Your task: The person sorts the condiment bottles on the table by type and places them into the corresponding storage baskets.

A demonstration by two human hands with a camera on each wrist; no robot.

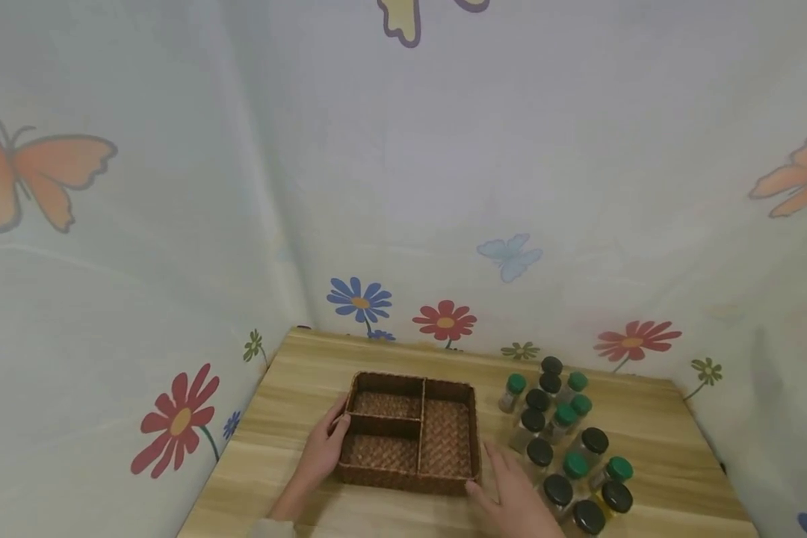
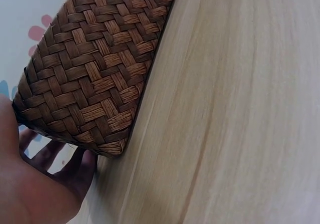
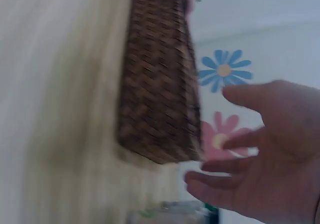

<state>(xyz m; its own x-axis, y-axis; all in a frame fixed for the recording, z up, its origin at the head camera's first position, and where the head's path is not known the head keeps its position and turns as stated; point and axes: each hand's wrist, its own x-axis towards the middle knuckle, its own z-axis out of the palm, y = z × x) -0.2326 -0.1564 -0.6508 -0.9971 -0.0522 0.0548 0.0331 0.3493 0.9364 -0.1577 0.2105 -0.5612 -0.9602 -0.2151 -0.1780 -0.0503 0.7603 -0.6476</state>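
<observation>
A brown woven basket (image 1: 403, 482) with three compartments rests on the wooden table, nothing inside it. My left hand (image 1: 323, 452) holds its left side, thumb at the rim. In the left wrist view, that hand's fingers (image 2: 75, 174) bend against the end of the woven wall (image 2: 100, 69). By the basket's front right corner is my right hand (image 1: 511, 489), fingers spread and relaxed. The right wrist view, partly blurred, has this hand (image 3: 280, 149) apart from the basket (image 3: 155, 74), holding nothing.
Several glass jars with black lids (image 1: 558, 489) and green lids (image 1: 576, 465) stand grouped on the table's right side, close to my right hand. A pale cloth (image 1: 403, 187) printed with flowers and butterflies hangs behind and beside the wooden table (image 1: 255, 441).
</observation>
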